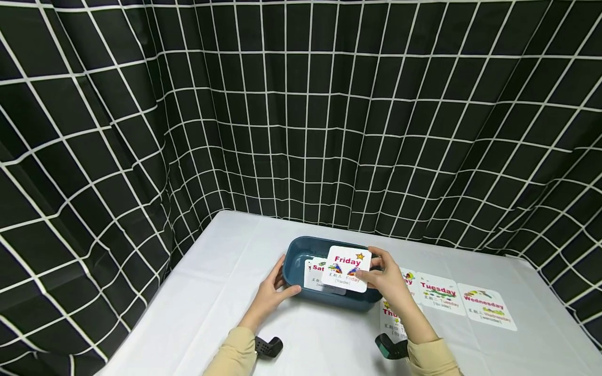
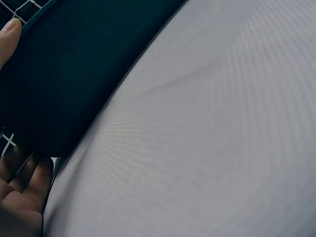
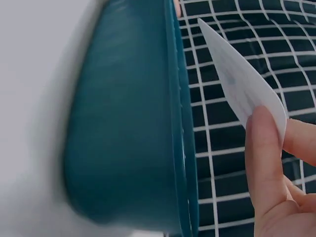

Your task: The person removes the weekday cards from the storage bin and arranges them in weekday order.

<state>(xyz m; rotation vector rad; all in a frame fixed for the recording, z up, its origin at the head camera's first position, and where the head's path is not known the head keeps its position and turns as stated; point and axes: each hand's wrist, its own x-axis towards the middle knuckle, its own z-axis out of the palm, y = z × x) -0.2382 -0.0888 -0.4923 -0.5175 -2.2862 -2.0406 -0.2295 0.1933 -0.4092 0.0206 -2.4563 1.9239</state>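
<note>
A white square "Friday" card (image 1: 348,269) is pinched between the thumb and fingers of my right hand (image 1: 389,277), held tilted above the blue plastic bin (image 1: 324,299). In the right wrist view the card (image 3: 242,74) shows nearly edge-on, beyond the bin's rim. My left hand (image 1: 273,292) holds the bin's left end, thumb on the near rim and fingers along the outer end wall. Inside the bin lies a card reading "Sat" (image 1: 315,279), partly covered by the Friday card, with at least one more card edge behind it.
On the white-covered table (image 1: 329,339), to the right, lie a "Tuesday" card (image 1: 442,293), a "Wednesday" card (image 1: 488,306) and a half-hidden card (image 1: 408,278). A "Thu" card (image 1: 390,326) lies below them, partly behind the right forearm. A black gridded curtain (image 1: 301,130) encloses the table.
</note>
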